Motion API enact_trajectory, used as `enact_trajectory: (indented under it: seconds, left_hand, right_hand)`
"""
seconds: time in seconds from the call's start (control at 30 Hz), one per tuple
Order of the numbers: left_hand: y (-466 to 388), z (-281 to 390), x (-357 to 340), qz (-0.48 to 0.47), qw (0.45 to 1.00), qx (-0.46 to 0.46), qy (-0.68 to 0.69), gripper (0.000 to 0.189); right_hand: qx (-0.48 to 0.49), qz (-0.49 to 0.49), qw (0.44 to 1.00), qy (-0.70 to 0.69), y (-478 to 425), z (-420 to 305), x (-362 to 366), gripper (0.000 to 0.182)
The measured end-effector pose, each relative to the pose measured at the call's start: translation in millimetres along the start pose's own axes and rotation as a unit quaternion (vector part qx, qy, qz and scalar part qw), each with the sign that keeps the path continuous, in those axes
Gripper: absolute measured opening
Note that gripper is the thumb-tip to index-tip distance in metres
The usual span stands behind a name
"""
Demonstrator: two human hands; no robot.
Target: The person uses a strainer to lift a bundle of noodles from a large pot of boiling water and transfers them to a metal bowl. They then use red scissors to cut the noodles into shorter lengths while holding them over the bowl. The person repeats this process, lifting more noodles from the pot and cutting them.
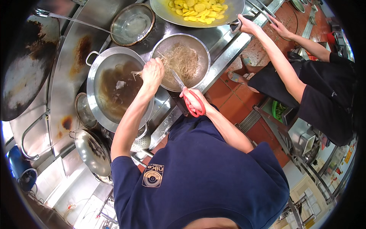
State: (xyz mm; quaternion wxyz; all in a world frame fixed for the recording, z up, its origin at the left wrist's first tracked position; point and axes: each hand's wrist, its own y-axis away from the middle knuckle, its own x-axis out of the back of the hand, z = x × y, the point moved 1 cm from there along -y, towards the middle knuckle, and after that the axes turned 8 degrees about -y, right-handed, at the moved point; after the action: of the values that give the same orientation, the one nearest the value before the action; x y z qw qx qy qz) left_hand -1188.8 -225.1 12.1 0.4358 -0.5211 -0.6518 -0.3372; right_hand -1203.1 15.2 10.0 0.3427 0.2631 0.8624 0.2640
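My left hand [153,73] grips a bunch of thin brownish noodle-like strands between a metal bowl and a wok. Their loose ends stick out on the wok side. In my right hand [195,100] is a pair of scissors [197,107] with red handles; the blades reach over the bowl's near rim. The metal bowl [206,54] holds a tangled heap of the same strands [183,61]. Left of it sits the wide wok [94,83], containing brown liquid [114,94] and a small pale scrap [120,84].
Behind the bowl, a co-worker's hand [248,25] holds the handle of a wok [165,17] with yellow slices [197,8]. A water-filled metal basin [133,24] has a long-handled ladle [77,21] resting across it. A metal lid [91,151] leans at lower left.
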Motion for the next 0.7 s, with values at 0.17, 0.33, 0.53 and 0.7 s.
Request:
enact_trajectory:
  seconds: [0.17, 0.33, 0.53, 0.7]
  left_hand:
    - [-3.9, 3.1, 5.2, 0.026, 0.999, -0.027, -0.034, 0.01]
    - [3.9, 25.2, 22.7, 0.031, 0.992, -0.102, -0.07, 0.01]
    - [0.1, 21.0, 21.8, 0.053, 0.99, -0.113, -0.065, 0.009]
    - [-7.4, 2.5, 8.9, 0.052, 0.992, -0.115, -0.016, 0.008]
  right_hand:
    - [-0.045, -0.036, 0.995, -0.076, -0.9, 3.1, -3.9, 0.072]
    - [-0.078, -0.025, 0.996, -0.036, -23.0, -12.8, -7.2, 0.085]
    - [-0.039, -0.01, 0.994, -0.099, -15.8, -22.1, -0.9, 0.056]
    - [-0.015, -0.027, 0.999, -0.045, -7.4, -5.4, 4.9, 0.056]
